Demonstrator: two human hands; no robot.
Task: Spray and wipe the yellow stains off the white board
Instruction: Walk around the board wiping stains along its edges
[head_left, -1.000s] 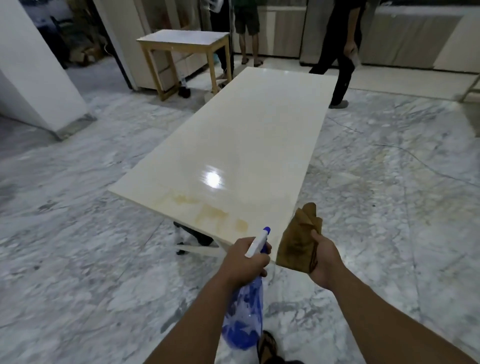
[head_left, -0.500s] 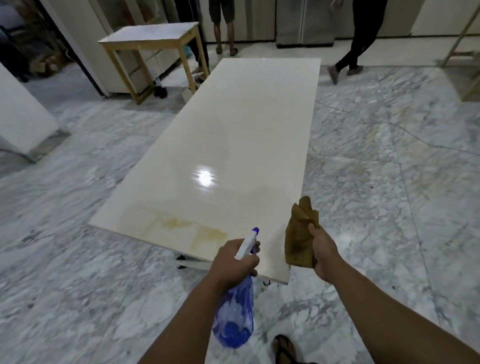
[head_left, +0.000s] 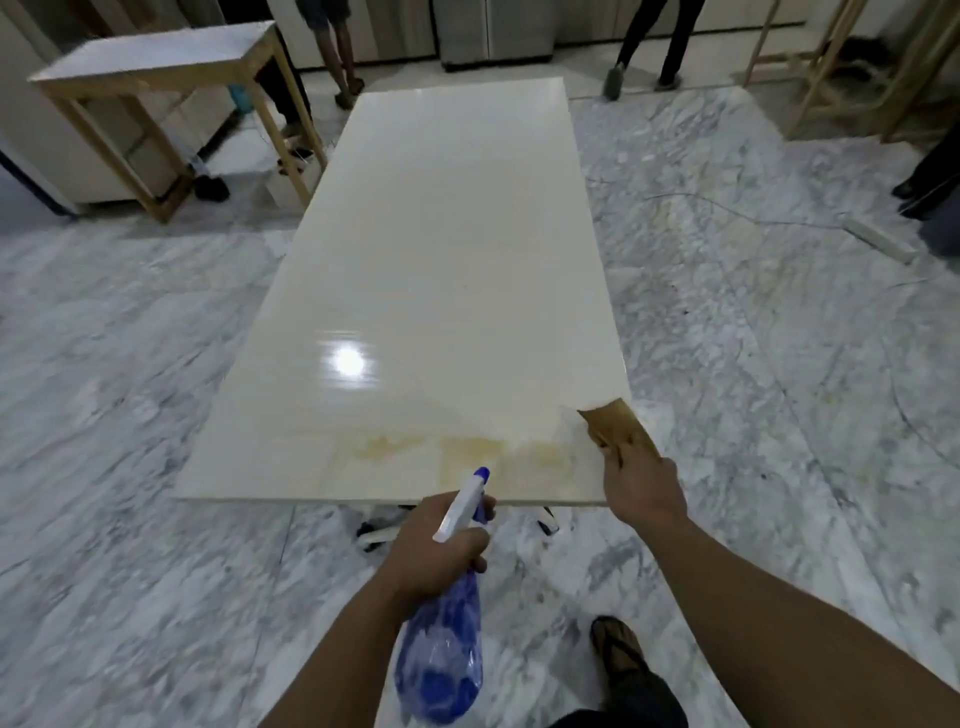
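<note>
Yellow stains (head_left: 462, 448) are lying in a smeared band along the near edge of the white board (head_left: 441, 249), patchy and pale amber, fading toward the right corner. Board is sitting flat on low supports above the marble floor (head_left: 130, 415); long rectangle, glossy, hard, throwing back 1 bright light spot. Judging it stiff and heavy, slick once wet, so no lifting needed; work stays on top.

Left hand (head_left: 441, 551) is gripping the neck of a spray bottle (head_left: 441, 639), fingers wrapped at the white trigger head, blue nozzle pointing at the stains. Bottle is translucent blue plastic, probably light, liquid showing in the base; best held at the neck as now.

Right hand (head_left: 644, 488) is clutching a brown cloth (head_left: 618, 431), soft and crumpled, its free corner reaching over the board's near right corner. Cannot tell whether it is touching the surface.

A wooden table (head_left: 156, 67) is standing far left; legs of 2 bystanders beyond.
</note>
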